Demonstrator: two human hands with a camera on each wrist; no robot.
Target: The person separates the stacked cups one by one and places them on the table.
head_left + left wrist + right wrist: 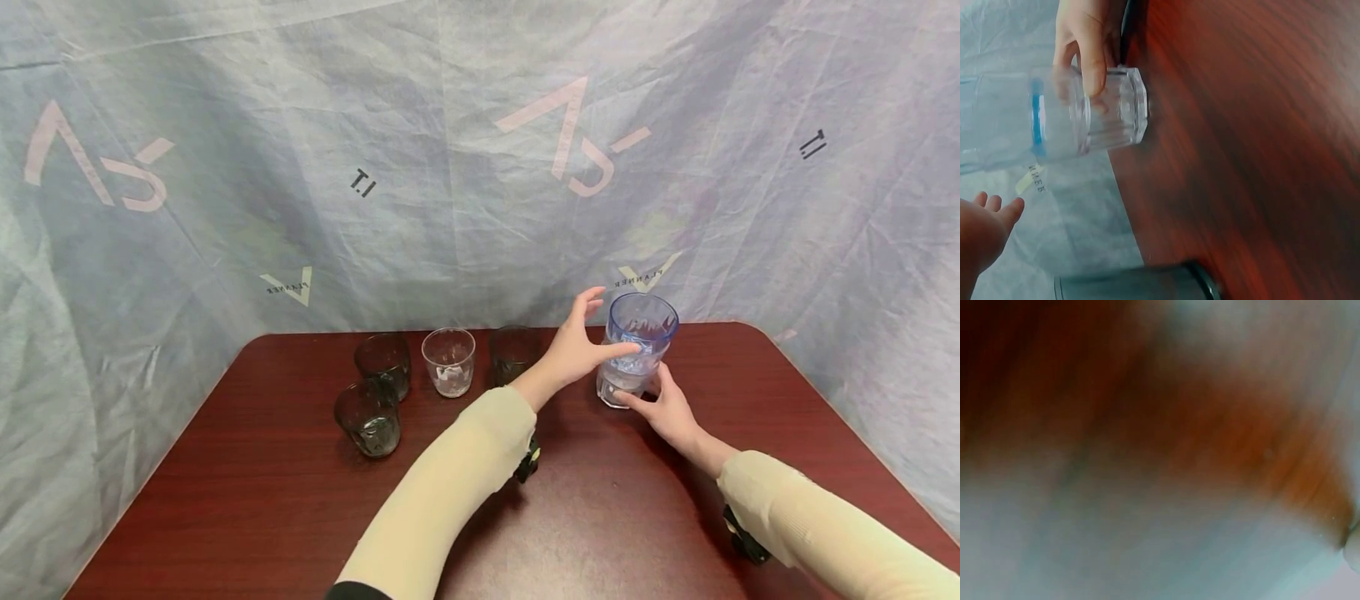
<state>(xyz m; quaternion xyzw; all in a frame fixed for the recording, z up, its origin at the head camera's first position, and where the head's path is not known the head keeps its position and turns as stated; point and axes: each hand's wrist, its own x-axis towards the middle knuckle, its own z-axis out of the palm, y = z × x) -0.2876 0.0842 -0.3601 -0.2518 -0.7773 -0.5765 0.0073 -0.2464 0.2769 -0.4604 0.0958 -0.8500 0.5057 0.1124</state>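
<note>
Toward the right of the table, two clear blue-rimmed glasses (647, 329) stand upright, one nested in the other. My right hand (670, 412) grips the lower glass (1129, 106) near its base, thumb in front. Beside the upper glass is my left hand (573, 346), fingers spread and thumb stretched across the front of the stack in the head view. In the left wrist view, the left hand (985, 234) shows a gap from the glass. The right wrist view is too blurred to make out the hand or the glasses.
A dark glass (512, 346) stands behind my left forearm. Farther left are a clear glass (450, 367) and two more dark ones, one at the back (383, 358) and one nearer (371, 421). A grey printed cloth (450, 208) hangs behind the reddish-brown table (247, 500).
</note>
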